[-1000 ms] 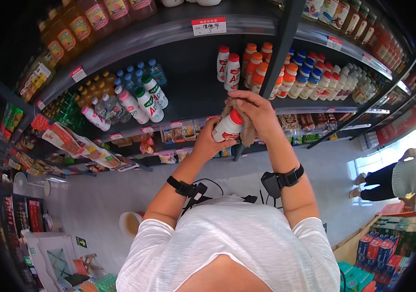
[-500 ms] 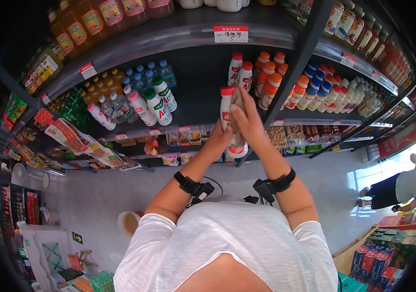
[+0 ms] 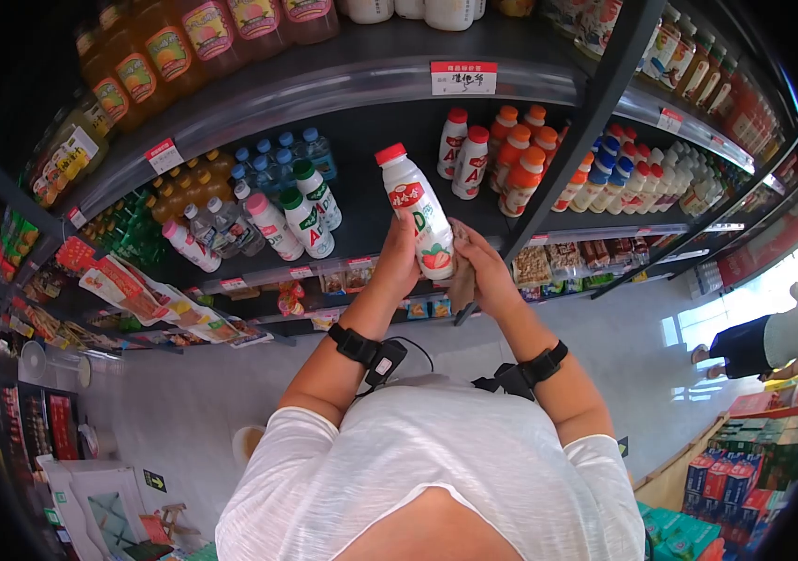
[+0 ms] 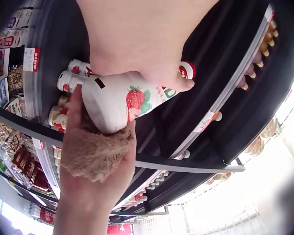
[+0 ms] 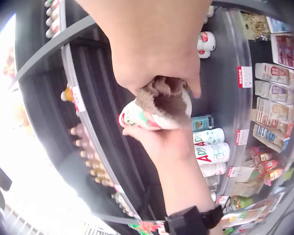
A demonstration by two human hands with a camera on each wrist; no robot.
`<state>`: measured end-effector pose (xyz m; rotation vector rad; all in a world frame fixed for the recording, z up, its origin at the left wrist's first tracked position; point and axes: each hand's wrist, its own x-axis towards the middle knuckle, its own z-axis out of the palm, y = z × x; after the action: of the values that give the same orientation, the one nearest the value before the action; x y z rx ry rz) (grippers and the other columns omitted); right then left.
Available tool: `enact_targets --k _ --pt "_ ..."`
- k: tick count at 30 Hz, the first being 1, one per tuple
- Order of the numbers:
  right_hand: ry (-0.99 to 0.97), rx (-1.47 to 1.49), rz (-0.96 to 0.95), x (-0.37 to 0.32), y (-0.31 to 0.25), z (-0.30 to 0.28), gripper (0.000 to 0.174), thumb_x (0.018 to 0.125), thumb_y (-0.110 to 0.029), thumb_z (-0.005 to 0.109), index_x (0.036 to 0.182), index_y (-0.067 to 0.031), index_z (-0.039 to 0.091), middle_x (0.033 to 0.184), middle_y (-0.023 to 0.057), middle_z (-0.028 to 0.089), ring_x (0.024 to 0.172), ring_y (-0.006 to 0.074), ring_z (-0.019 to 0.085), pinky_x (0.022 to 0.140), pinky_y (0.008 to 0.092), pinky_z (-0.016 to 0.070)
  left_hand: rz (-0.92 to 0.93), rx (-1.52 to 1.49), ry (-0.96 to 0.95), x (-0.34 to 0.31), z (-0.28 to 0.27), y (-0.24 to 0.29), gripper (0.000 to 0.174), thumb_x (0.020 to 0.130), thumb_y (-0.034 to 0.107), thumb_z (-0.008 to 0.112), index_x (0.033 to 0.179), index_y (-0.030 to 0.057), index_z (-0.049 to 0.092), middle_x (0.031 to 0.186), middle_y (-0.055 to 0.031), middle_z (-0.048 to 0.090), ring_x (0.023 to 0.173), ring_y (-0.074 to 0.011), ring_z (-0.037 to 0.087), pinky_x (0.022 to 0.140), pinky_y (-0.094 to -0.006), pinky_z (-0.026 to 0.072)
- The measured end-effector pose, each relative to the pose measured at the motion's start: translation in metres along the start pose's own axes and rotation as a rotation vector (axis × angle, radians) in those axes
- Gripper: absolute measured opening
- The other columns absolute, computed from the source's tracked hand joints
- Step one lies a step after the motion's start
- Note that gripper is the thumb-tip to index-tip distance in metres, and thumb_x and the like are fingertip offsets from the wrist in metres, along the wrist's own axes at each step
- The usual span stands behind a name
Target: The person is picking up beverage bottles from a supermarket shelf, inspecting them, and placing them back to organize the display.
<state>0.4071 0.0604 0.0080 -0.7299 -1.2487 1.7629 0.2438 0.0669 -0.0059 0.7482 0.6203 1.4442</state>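
Observation:
A white plastic drink bottle point(image 3: 415, 211) with a red cap and a strawberry print tilts to the left in front of the shelf. My left hand point(image 3: 401, 257) grips its side, the thumb lying along the label. At the bottle's base, my right hand point(image 3: 485, 273) holds a brown cloth point(image 4: 95, 152) against it. Seen from the right wrist, the cloth point(image 5: 164, 98) is bunched around the base under the right hand's fingers. Two similar red-capped bottles point(image 3: 470, 164) stand on the shelf just behind.
Orange-capped bottles point(image 3: 522, 182) stand right of those two, beside a dark shelf post point(image 3: 575, 140). Green-capped bottles point(image 3: 310, 220) and blue-capped water bottles are to the left. An upper shelf edge with a price tag point(image 3: 463, 79) runs above. A person point(image 3: 762, 337) is at far right.
The bottle has turned from cap toward me, through upright, to tilted left with its label showing. The cloth has moved from near the cap down to the base.

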Motion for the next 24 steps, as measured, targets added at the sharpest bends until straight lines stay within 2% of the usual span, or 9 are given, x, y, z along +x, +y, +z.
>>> enact_targets --k 2,5,8,11,13,17,19,21,24 --pt "-0.083 0.403 0.21 0.001 -0.006 -0.001 0.057 0.095 -0.024 0.057 0.144 -0.004 0.036 0.137 0.0135 0.046 0.122 0.0236 0.051 0.101 0.0382 0.0448 -0.015 -0.025 -0.049 0.003 0.0 0.003 0.074 0.091 0.068 0.038 0.134 0.0075 0.042 0.123 -0.0087 0.056 0.112 -0.0209 0.058 0.096 -0.0398 0.0484" --pt "-0.087 0.436 0.243 -0.008 -0.012 0.01 0.068 0.089 -0.026 0.066 0.143 -0.0035 0.032 0.131 0.0118 0.05 0.115 0.0233 0.056 0.094 0.0393 0.0502 -0.012 -0.004 -0.113 0.001 0.004 0.013 0.081 0.087 0.072 0.039 0.137 0.0068 0.04 0.124 -0.0095 0.056 0.113 -0.0208 0.058 0.096 -0.0399 0.0485" --pt "-0.088 0.178 0.198 -0.006 -0.003 0.005 0.078 0.083 -0.027 0.074 0.142 -0.0017 0.03 0.127 0.0108 0.053 0.113 0.0239 0.056 0.092 0.0387 0.05 0.003 0.077 -0.151 0.002 0.0 0.012 0.086 0.085 0.074 0.041 0.139 0.0064 0.038 0.125 -0.0117 0.055 0.114 -0.0217 0.057 0.096 -0.0401 0.0486" --pt "-0.03 0.146 0.149 -0.005 -0.007 0.003 0.083 0.078 -0.028 0.079 0.141 -0.0002 0.033 0.121 0.0105 0.055 0.11 0.0211 0.057 0.09 0.0361 0.0497 0.09 0.176 -0.167 0.01 -0.004 0.007 0.087 0.083 0.074 0.044 0.138 0.0063 0.038 0.125 -0.0141 0.055 0.115 -0.023 0.057 0.097 -0.0402 0.0485" --pt "0.057 0.004 0.098 -0.007 -0.009 0.008 0.08 0.08 -0.03 0.077 0.14 0.0009 0.034 0.118 0.01 0.056 0.107 0.0185 0.057 0.089 0.0343 0.049 0.173 0.255 -0.128 0.011 0.002 0.007 0.085 0.084 0.072 0.047 0.138 0.0064 0.037 0.125 -0.0155 0.055 0.114 -0.024 0.058 0.098 -0.0403 0.0485" --pt "0.095 -0.147 0.095 -0.013 -0.017 0.006 0.069 0.087 -0.035 0.071 0.136 0.0024 0.04 0.113 0.009 0.058 0.101 0.0147 0.057 0.087 0.0319 0.0489 0.002 0.059 -0.059 0.006 0.012 0.016 0.075 0.089 0.063 0.053 0.134 0.0045 0.04 0.12 -0.0153 0.058 0.111 -0.025 0.06 0.098 -0.0422 0.0489" --pt "0.146 -0.064 0.101 -0.013 -0.014 0.001 0.063 0.09 -0.038 0.066 0.132 0.002 0.044 0.112 0.0088 0.058 0.1 0.0154 0.058 0.085 0.0309 0.0495 -0.157 -0.172 -0.007 0.01 0.006 0.016 0.069 0.091 0.058 0.055 0.132 0.0033 0.041 0.117 -0.0146 0.059 0.11 -0.0258 0.06 0.097 -0.0433 0.0492" --pt "0.066 0.039 0.115 -0.006 -0.018 -0.012 0.053 0.095 -0.043 0.06 0.125 -0.0005 0.05 0.111 0.0097 0.058 0.101 0.0202 0.06 0.084 0.0328 0.052 -0.175 -0.25 0.076 0.009 0.01 0.021 0.066 0.092 0.056 0.055 0.13 0.0024 0.042 0.116 -0.0137 0.059 0.11 -0.0262 0.06 0.097 -0.0436 0.0492" --pt "0.254 0.467 0.209 -0.002 -0.019 -0.016 0.048 0.097 -0.044 0.055 0.121 -0.0028 0.052 0.112 0.0112 0.059 0.104 0.0249 0.061 0.085 0.0387 0.0539 -0.092 -0.285 0.142 0.011 0.015 0.022 0.06 0.093 0.05 0.057 0.127 0.0026 0.043 0.114 -0.0121 0.059 0.109 -0.0265 0.06 0.097 -0.0431 0.0498"
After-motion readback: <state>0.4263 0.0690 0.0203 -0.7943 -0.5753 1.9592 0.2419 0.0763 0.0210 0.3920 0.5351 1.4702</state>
